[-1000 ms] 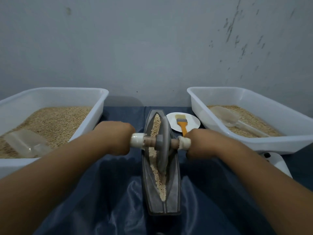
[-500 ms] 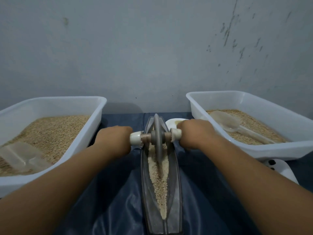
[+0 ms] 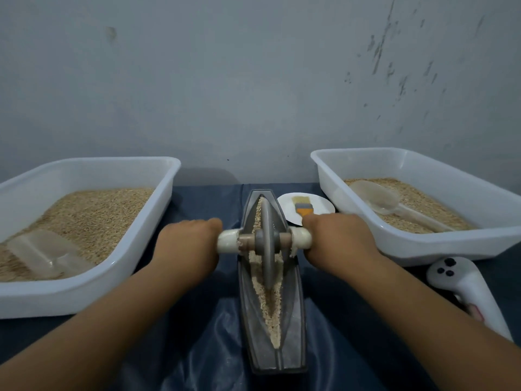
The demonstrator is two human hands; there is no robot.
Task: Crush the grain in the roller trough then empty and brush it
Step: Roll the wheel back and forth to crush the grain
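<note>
the roller trough (image 3: 272,320) lies lengthwise in the middle of the worktop (image 3: 197,348), on its dark blue cover, running away from the person toward the wall. pale grain (image 3: 272,314) fills its narrow channel, heaped along the near stretch. the grey roller wheel (image 3: 267,244) stands upright in the channel, in the far half of the trough, with its axle crossing over the rims. the left hand (image 3: 187,244) has its grip wrapped around the white handle (image 3: 228,243) on the left end of the axle, and the right hand (image 3: 338,238) grips the white handle on the right end the same way, fingers curled under and out of sight.

a white tub (image 3: 135,249) of grain sits to the left with a clear scoop (image 3: 42,253) lying in it. a second white tub (image 3: 423,246) to the right holds grain and a clear spoon (image 3: 377,200). between the trough and that right tub a small white plate (image 3: 287,203) carries an orange-handled brush (image 3: 303,207), partly hidden behind the right hand. a white handheld device (image 3: 465,286) lies on the worktop near the right forearm.
</note>
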